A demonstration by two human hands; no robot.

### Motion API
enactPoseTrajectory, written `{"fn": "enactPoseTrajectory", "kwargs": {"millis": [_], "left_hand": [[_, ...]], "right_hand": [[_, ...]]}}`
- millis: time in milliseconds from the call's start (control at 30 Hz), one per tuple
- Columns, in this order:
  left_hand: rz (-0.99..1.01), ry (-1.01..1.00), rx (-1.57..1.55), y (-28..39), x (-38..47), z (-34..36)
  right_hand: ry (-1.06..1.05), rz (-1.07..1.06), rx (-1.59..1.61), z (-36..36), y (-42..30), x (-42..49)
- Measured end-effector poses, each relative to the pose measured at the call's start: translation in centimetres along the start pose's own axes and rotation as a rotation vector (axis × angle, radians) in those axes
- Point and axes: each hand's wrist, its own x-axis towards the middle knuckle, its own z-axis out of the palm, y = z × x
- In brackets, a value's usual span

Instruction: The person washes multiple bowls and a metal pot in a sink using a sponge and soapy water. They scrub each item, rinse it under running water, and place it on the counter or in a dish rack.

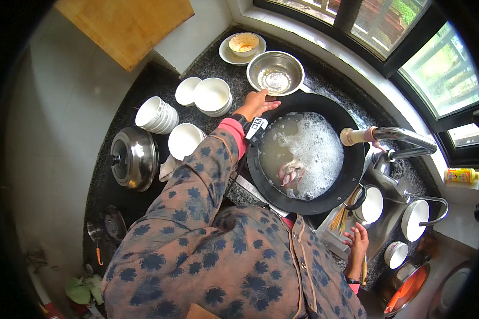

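My left hand (260, 104) reaches out at the near rim of a stainless steel basin (277, 73), fingers extended. Its fingertips are at the rim, but a grip is not visible. Below that hand sits a large black wok (303, 203) of cloudy, foamy water (317, 147), with a reddish-white cloth-like wad (292, 172) in it. My right hand (357, 241) is held with fingers apart and nothing in it. Closest to it are a white bowl (371, 205), a bundle of chopsticks (340, 219) and a wooden-handled utensil (364, 271).
A chrome faucet (407, 139) reaches over the wok's right rim. Stacked white bowls (212, 95) and a lidded steel pot (133, 159) stand at left. Behind, a soiled bowl (244, 44) rests on a plate (233, 58). A pot with orange contents (407, 287) is at lower right.
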Motion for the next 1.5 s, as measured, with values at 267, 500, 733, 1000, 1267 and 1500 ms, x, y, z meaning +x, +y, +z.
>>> {"fn": "enactPoseTrajectory", "kwargs": {"millis": [267,500,733,1000,1267,1500], "left_hand": [[0.301,0.164,0.013,0.2,-2.8,1.3],[0.548,0.192,0.579,-4.0,-10.9,0.1],[0.555,0.080,0.908,-8.0,-14.0,0.3],[0.795,0.023,1.150,-9.7,-12.8,-0.4],[0.579,-0.003,1.070,-12.0,-13.5,3.2],[0.770,-0.078,1.332,-11.8,-12.2,2.7]], "right_hand": [[-0.396,-0.282,-0.301,11.0,-7.7,-0.4],[-0.744,-1.036,-0.780,23.5,-5.7,6.1],[-0.434,-1.213,-1.353,25.6,-1.2,9.6],[-0.400,-0.319,-0.773,23.3,-2.8,12.3],[-0.453,-0.533,-0.332,27.4,-2.8,7.6],[-0.538,-0.821,-1.171,25.4,-0.1,8.1]]}}
